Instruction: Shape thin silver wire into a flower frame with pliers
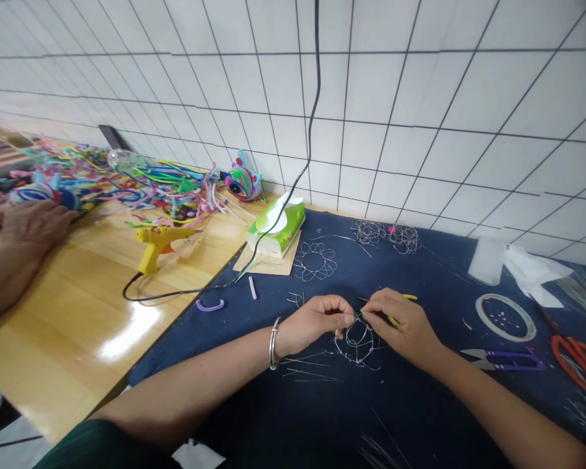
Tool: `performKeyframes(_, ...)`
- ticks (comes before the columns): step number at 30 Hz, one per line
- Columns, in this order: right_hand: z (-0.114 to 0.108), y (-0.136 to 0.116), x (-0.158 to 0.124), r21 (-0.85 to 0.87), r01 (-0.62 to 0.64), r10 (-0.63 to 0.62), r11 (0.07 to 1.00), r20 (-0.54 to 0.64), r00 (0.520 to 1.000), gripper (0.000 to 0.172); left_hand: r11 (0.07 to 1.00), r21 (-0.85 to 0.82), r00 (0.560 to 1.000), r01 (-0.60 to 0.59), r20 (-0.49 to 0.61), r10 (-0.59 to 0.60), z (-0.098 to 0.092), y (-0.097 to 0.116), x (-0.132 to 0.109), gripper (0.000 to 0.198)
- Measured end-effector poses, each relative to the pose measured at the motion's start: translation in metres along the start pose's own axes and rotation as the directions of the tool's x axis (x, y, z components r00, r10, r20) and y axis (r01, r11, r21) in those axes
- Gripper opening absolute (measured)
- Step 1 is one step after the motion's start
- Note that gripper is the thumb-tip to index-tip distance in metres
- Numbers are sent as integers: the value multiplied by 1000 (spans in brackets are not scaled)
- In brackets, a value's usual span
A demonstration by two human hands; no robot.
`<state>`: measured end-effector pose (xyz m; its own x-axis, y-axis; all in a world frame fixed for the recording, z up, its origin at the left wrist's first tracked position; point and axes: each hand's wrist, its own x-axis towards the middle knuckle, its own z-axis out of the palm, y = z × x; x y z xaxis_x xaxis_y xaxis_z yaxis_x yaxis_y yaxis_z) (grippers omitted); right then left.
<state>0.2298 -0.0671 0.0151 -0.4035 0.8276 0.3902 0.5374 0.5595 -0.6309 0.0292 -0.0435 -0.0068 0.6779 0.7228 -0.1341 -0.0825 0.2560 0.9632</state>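
My left hand (320,320) pinches the top of a looped thin-wire piece (359,344) that rests on the dark blue cloth (297,404). A silver bangle sits on that wrist. My right hand (400,322) meets it at the same spot, fingers closed on the wire and on a yellow-handled tool (409,298) that sticks out past the fingers. Loose straight wires (307,368) lie just below my left hand.
Finished wire flowers (315,262) and wire bundles (385,234) lie farther back. A tissue pack (277,228), yellow glue gun (157,247) with black cord, tape roll (505,317), purple snips (505,359) and orange scissors (579,361) surround me. Another person's hand (32,225) rests by piled pipe cleaners (141,182).
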Motion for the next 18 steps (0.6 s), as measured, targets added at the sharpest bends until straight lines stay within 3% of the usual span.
performKeyframes(5, -5, -4, 5, 43, -38, 37, 998, 25, 999, 9, 989, 146, 1000, -18, 22, 15, 2, 2, -1, 21)
performKeyframes(12, -5, -14, 6, 71, -130, 126, 989, 59, 990, 10, 948, 314, 988, -54, -118, 96, 6, -4, 0, 13)
performKeyframes(18, -6, -16, 7, 99, -250, 237, 963, 121, 964, 10, 959, 280, 979, -51, -175, 103, 9, -6, 1, 13)
